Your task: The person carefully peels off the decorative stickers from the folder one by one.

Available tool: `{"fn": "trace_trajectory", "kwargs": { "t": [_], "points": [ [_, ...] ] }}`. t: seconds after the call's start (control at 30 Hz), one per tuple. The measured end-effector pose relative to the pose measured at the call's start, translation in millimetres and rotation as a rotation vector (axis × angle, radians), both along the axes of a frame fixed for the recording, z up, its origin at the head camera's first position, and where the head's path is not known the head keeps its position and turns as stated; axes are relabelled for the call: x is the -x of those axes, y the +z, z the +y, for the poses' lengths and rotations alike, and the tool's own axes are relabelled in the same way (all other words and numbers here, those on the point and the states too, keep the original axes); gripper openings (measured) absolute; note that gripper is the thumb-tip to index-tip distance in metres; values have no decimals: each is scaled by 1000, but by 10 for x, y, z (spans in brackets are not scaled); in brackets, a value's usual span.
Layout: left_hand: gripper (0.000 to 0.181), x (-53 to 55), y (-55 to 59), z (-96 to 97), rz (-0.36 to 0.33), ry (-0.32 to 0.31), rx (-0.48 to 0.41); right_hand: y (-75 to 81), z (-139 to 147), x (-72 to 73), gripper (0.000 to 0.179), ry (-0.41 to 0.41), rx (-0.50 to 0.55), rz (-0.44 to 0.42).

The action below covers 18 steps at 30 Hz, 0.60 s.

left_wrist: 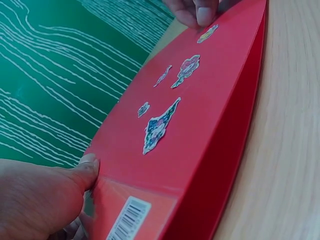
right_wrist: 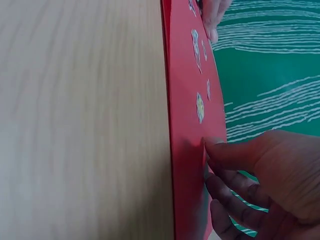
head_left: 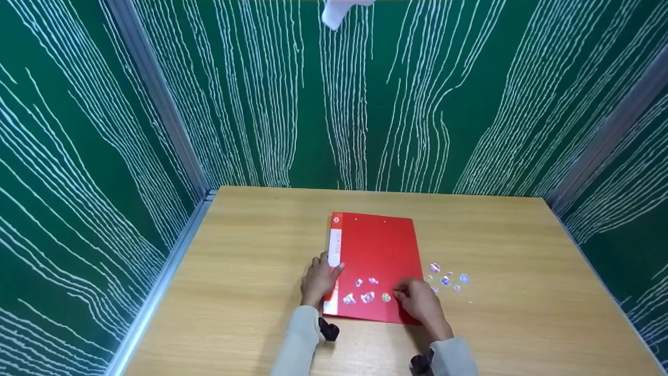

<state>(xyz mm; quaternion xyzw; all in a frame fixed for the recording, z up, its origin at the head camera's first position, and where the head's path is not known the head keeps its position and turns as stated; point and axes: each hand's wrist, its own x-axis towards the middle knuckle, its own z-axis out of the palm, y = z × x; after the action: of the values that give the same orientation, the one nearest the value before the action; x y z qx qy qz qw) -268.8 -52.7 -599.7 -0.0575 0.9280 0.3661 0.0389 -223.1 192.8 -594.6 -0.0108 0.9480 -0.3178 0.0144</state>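
A red folder (head_left: pixel 378 245) with a white-and-orange spine strip lies on the table. Along its left edge, my left hand (head_left: pixel 317 279) grips the spine, thumb over the cover and fingers at the side. Several small cut-out stickers (head_left: pixel 367 297) lie on the lower part of the cover, among them a yellowish sticker (left_wrist: pixel 207 34). Just right of that one, my right hand (head_left: pixel 420 303) is low over the cover. Its thumb and index finger pinch a thin piece seen edge-on, seemingly a sticker (right_wrist: pixel 205 149), mostly hidden by the fingers.
Several loose stickers (head_left: pixel 445 280) are scattered on the wooden table (head_left: pixel 250 245) to the right of the folder. Green walls (head_left: pixel 313 104) with white wavy lines enclose the table at the back and sides. A barcode label (left_wrist: pixel 129 220) shows on the folder's spine.
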Motion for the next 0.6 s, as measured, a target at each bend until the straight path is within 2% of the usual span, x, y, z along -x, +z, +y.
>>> {"fn": "trace_trajectory", "kwargs": {
  "t": [0.4, 0.6],
  "points": [
    [64, -5, -8, -8, 29, -17, 8, 3, -107, -8, 4, 67, -33, 92],
    [64, -6, 7, 1, 18, -10, -6, 6, -133, 10, 4, 67, -39, 58]
  ]
}}
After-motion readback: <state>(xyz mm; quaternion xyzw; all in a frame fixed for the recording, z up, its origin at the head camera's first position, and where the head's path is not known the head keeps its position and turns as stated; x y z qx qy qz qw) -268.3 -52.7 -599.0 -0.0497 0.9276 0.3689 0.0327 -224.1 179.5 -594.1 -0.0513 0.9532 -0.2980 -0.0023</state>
